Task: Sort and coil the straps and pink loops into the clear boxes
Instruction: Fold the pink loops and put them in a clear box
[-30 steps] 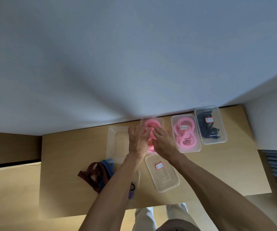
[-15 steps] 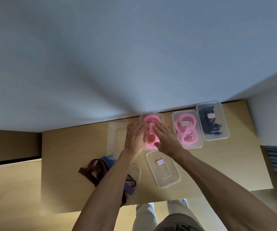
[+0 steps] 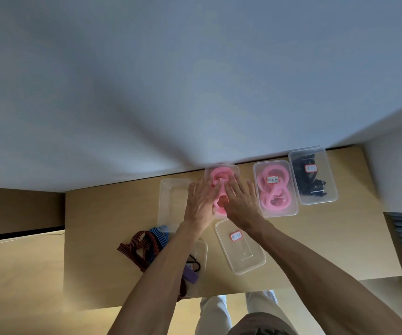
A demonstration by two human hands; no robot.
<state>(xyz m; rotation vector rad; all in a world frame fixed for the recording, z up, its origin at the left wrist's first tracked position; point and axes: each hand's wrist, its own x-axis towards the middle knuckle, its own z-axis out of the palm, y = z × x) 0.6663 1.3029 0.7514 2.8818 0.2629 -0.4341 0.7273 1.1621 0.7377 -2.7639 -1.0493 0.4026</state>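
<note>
Both hands press on a pink loop (image 3: 220, 180) lying in a clear box (image 3: 222, 167) at the table's far edge. My left hand (image 3: 201, 201) lies flat on the loop's left side, my right hand (image 3: 241, 201) on its right side, fingers spread. A second clear box (image 3: 276, 188) to the right holds coiled pink loops under a labelled lid. A third box (image 3: 312, 175) at the far right holds black straps. Red and blue striped straps (image 3: 146, 245) lie loose on the table at the left, partly under my left forearm.
An open clear box (image 3: 171, 201) stands left of my hands. A labelled lid or box (image 3: 241, 247) lies near the front, below my right wrist. Another clear box (image 3: 201, 252) with a purple piece (image 3: 190, 275) sits under my left forearm. The wooden table (image 3: 328, 238) meets the wall.
Both hands have shifted slightly nearer on the pink loop and flattened, pushing it down into the box. The camera view has tilted a little.
</note>
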